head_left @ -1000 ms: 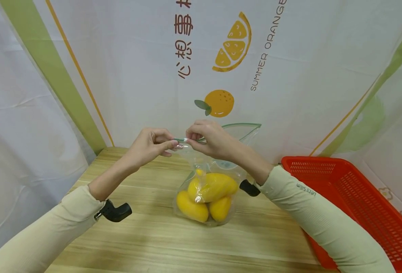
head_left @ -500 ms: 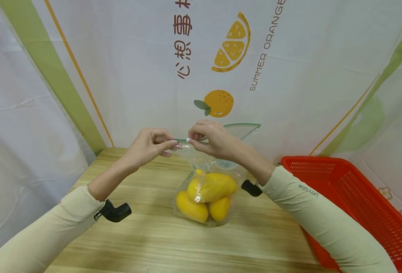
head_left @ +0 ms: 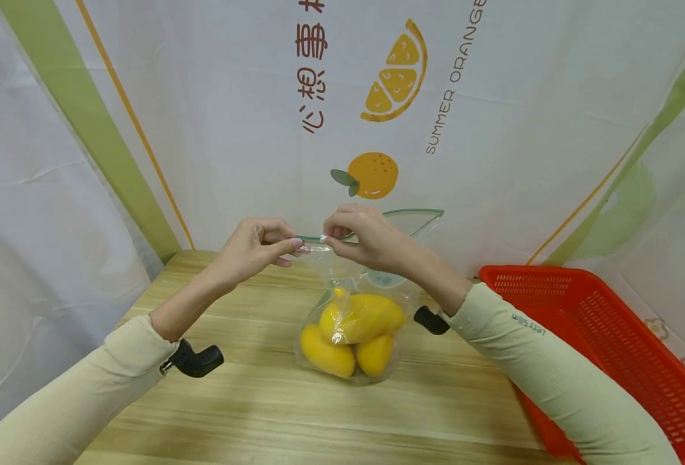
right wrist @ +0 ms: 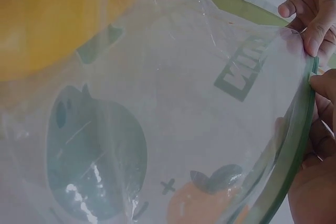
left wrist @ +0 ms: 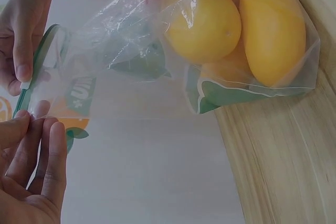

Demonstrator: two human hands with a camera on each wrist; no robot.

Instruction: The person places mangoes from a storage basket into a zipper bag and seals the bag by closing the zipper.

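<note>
A clear zip bag (head_left: 333,268) with a green zip edge stands on the table, bulging with several yellow mangoes (head_left: 362,320). My left hand (head_left: 255,248) pinches the bag's left top corner between thumb and fingers. Just to its right, my right hand (head_left: 368,239) pinches the small white slider (head_left: 323,239) on the zip. Right of that hand the bag's mouth gapes. In the left wrist view the mangoes (left wrist: 273,30) press against the plastic. The right wrist view shows green and orange fruit prints on the bag (right wrist: 173,93).
A red plastic basket (head_left: 542,274) stands at the table's right side, partly behind my right sleeve. The wooden table (head_left: 249,400) lies beneath the bag. A white curtain (head_left: 243,129) with orange prints hangs behind it.
My right hand has moved slightly to the right along the green zip, and the white slider with it. The left hand and the mangoes stay where they were.
</note>
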